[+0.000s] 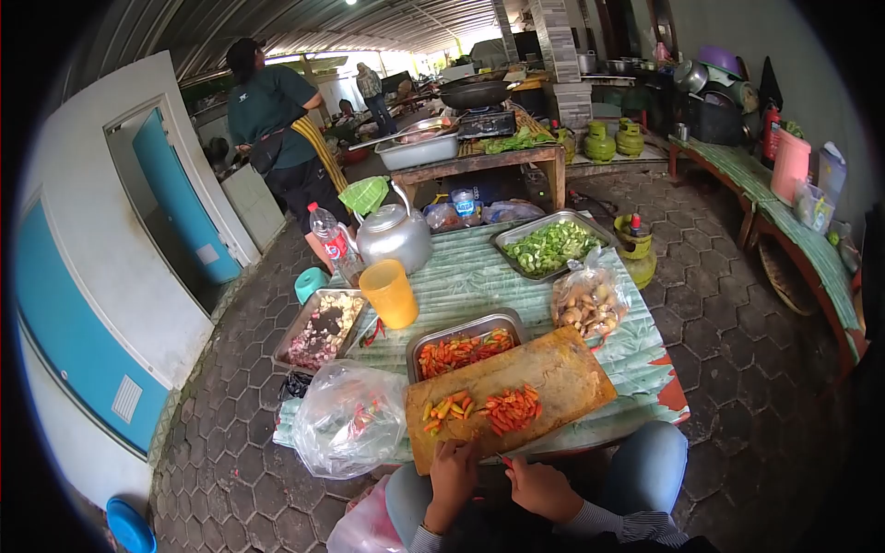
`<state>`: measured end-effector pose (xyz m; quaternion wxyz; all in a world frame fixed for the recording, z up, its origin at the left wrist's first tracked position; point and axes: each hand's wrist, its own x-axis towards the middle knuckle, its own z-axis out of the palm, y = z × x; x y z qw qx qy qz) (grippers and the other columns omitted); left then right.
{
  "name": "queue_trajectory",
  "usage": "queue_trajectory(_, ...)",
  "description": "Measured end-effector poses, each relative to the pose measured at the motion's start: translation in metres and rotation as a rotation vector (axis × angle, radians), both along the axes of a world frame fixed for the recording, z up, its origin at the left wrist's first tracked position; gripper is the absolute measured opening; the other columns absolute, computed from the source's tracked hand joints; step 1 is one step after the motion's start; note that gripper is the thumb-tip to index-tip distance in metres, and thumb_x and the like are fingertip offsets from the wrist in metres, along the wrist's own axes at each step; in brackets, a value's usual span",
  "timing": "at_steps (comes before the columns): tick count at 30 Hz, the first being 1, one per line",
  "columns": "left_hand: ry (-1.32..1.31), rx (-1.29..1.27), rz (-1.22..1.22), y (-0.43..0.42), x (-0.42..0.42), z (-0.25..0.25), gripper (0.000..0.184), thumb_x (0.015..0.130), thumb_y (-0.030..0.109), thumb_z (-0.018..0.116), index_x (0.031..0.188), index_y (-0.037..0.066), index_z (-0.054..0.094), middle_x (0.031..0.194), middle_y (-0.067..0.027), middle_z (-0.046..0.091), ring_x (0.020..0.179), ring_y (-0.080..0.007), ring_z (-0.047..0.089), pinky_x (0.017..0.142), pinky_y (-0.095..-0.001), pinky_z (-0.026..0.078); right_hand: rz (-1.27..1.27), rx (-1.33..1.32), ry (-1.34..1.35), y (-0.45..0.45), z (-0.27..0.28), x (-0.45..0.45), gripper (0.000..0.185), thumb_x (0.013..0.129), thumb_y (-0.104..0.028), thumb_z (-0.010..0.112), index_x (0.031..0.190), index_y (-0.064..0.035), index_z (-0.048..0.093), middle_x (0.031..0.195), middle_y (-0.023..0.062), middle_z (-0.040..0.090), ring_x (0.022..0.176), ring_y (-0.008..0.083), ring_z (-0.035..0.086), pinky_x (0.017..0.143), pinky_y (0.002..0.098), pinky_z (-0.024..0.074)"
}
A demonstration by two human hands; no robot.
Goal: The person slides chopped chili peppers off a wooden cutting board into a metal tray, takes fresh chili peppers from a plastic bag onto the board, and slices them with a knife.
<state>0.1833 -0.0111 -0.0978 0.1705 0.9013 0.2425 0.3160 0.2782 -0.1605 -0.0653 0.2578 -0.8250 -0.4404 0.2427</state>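
Note:
My left hand (453, 479) is at the near edge of a worn wooden cutting board (562, 373), its fingers pinched together; what they hold is hidden. Beside it, my right hand (544, 488) is closed around a small knife (507, 463), of which only a bit of red handle and a thin blade show. Two piles of chilies lie on the board: orange-yellow ones (448, 411) on the left and red ones (513, 409) to their right. Just behind, a metal tray (414, 355) of red chilies sits partly under the board's far edge.
A clear plastic bag (346, 419) lies left of the board. Around the table stand an orange cup (389, 293), kettle (395, 238), water bottle (327, 230), tray of chopped onions (318, 332), tray of cut greens (553, 247) and bagged shallots (590, 304). A person (267, 111) stands beyond, left.

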Motion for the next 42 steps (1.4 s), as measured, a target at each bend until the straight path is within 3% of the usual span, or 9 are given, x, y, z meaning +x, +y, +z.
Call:
queue_trajectory(6, -0.097, -0.111, -0.067, 0.004, -0.002, -0.009, 0.007, 0.073, 0.009, 0.069, 0.079, 0.005, 0.071, 0.079, -0.0126, 0.067, 0.075, -0.0309, 0.062, 0.069, -0.0395, 0.048, -0.004, -0.012, -0.006, -0.003, -0.003, -0.004, 0.029, 0.095, -0.027, 0.046, 0.099, 0.0017, 0.048, 0.067, 0.0207, 0.063, 0.064, 0.0404, 0.064, 0.060, 0.0513, 0.0513)
queue_trajectory(18, -0.030, -0.010, 0.008, -0.004, 0.000, -0.013, 0.009, 0.075, 0.009, 0.067, 0.083, 0.006, 0.071, 0.080, -0.0090, 0.067, 0.077, -0.0285, 0.060, 0.068, -0.0380, 0.050, -0.007, 0.018, -0.023, -0.005, -0.009, -0.007, 0.029, 0.094, -0.027, 0.047, 0.099, 0.0019, 0.048, 0.069, 0.0220, 0.064, 0.067, 0.0406, 0.064, 0.062, 0.0512, 0.0516)
queue_trajectory(22, 0.016, -0.020, 0.030, -0.005, 0.002, -0.011, 0.009, 0.074, 0.009, 0.067, 0.082, 0.006, 0.071, 0.080, -0.0118, 0.067, 0.078, -0.0311, 0.062, 0.071, -0.0391, 0.049, -0.027, 0.037, -0.028, -0.007, -0.004, -0.010, 0.029, 0.094, -0.027, 0.047, 0.099, 0.0017, 0.049, 0.070, 0.0222, 0.064, 0.068, 0.0408, 0.065, 0.062, 0.0510, 0.0516)
queue_trajectory(24, 0.005, 0.031, 0.022, -0.005, 0.002, -0.014, 0.007, 0.076, 0.010, 0.066, 0.080, 0.008, 0.071, 0.079, -0.0079, 0.067, 0.077, -0.0284, 0.060, 0.067, -0.0386, 0.051, -0.025, 0.029, 0.005, -0.008, -0.003, -0.009, 0.030, 0.093, -0.027, 0.047, 0.098, 0.0021, 0.048, 0.069, 0.0227, 0.062, 0.069, 0.0426, 0.063, 0.065, 0.0531, 0.0498)
queue_trajectory(33, -0.008, -0.017, 0.036, -0.007, 0.002, -0.012, 0.005, 0.074, 0.011, 0.068, 0.078, 0.008, 0.070, 0.076, -0.0078, 0.066, 0.075, -0.0290, 0.060, 0.062, -0.0390, 0.051, 0.010, -0.086, 0.060, -0.007, 0.015, -0.006, 0.031, 0.094, -0.028, 0.045, 0.100, 0.0020, 0.046, 0.074, 0.0240, 0.064, 0.076, 0.0435, 0.063, 0.068, 0.0536, 0.0493)
queue_trajectory(42, -0.009, -0.025, 0.024, -0.006, 0.002, -0.012, 0.005, 0.074, 0.009, 0.067, 0.077, 0.006, 0.068, 0.077, -0.0081, 0.066, 0.076, -0.0280, 0.060, 0.062, -0.0381, 0.050, 0.018, -0.068, -0.039, -0.004, 0.016, -0.008, 0.029, 0.093, -0.025, 0.047, 0.097, 0.0035, 0.046, 0.069, 0.0227, 0.063, 0.069, 0.0427, 0.063, 0.064, 0.0527, 0.0498)
